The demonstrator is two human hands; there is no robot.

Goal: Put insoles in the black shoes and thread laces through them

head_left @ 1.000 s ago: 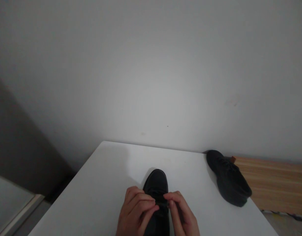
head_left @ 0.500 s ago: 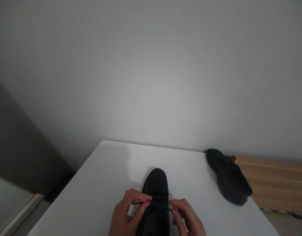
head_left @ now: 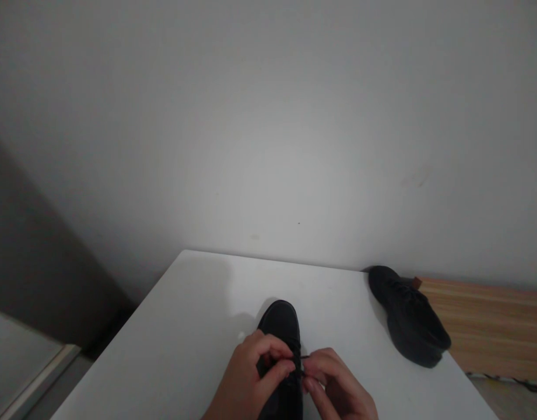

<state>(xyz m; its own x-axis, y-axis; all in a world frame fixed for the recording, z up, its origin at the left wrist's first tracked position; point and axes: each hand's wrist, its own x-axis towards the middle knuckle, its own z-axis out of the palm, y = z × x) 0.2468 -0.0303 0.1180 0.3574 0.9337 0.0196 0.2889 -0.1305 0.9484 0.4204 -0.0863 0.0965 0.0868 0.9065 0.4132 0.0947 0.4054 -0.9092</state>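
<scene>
A black lace-up shoe (head_left: 279, 318) lies on the white table (head_left: 176, 326), its toe pointing away from me. Over its lacing, my left hand (head_left: 264, 367) is closed, thumb and forefinger pinched at the right side of the laces. Beside the shoe's right edge, my right hand (head_left: 332, 379) pinches a dark shoelace (head_left: 305, 356) that runs toward the left fingertips. Most of the lacing and the shoe's opening is covered by my left hand.
A second black shoe (head_left: 408, 318) rests at the table's right edge, toe toward the wall. Behind the table rises a pale wall (head_left: 268, 146). A wood-grain board (head_left: 491, 326) stands to the right, and a white-edged panel (head_left: 27, 361) is at lower left.
My left hand has moved right, from the left side of the shoe across its laces, and now meets my right hand. The right hand has shifted only slightly.
</scene>
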